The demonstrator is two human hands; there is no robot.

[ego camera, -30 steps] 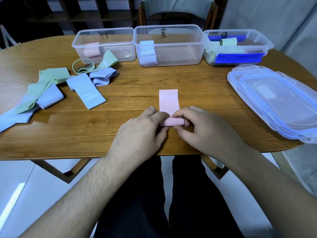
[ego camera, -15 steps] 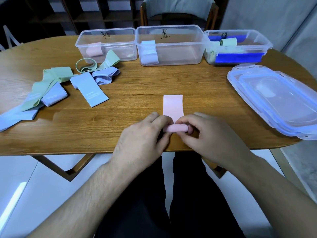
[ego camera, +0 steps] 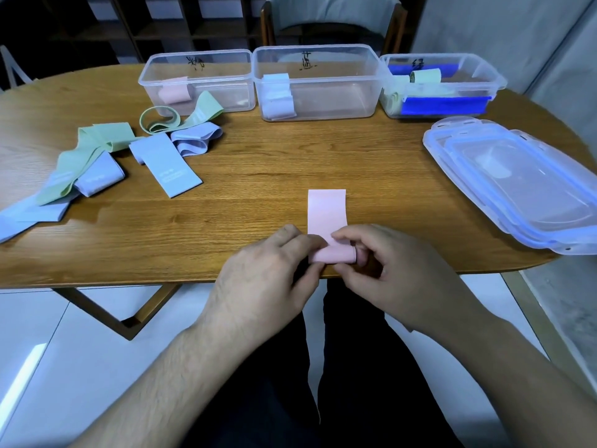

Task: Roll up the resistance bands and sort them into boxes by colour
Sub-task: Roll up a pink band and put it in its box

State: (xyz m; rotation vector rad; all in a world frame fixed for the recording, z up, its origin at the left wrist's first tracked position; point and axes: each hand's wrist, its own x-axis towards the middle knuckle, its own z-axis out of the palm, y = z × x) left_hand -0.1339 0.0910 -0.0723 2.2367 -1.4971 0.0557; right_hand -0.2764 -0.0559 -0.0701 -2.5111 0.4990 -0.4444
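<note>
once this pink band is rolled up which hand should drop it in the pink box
Left, probably. The pink box stands far left in the row, on the left hand side; both hands grip the pink band, so the right hand would cross over.

Far edge: three clear plastic boxes (ego camera: pixel 318 82) side by side on the wooden surface (ego camera: pixel 258 176).
Left: loose green and blue bands (ego camera: pixel 106 156), before the left box.
Right: stacked clear lids (ego camera: pixel 517 179).
Near edge, centre: pink band (ego camera: pixel 327 211), between left hand (ego camera: pixel 268 279) and right hand (ego camera: pixel 394 273).
Behind: wooden chair (ego camera: pixel 329 24).

Soft, even light — faint glare on the table (ego camera: pixel 226 221), wide-angle bending at edges.
</note>
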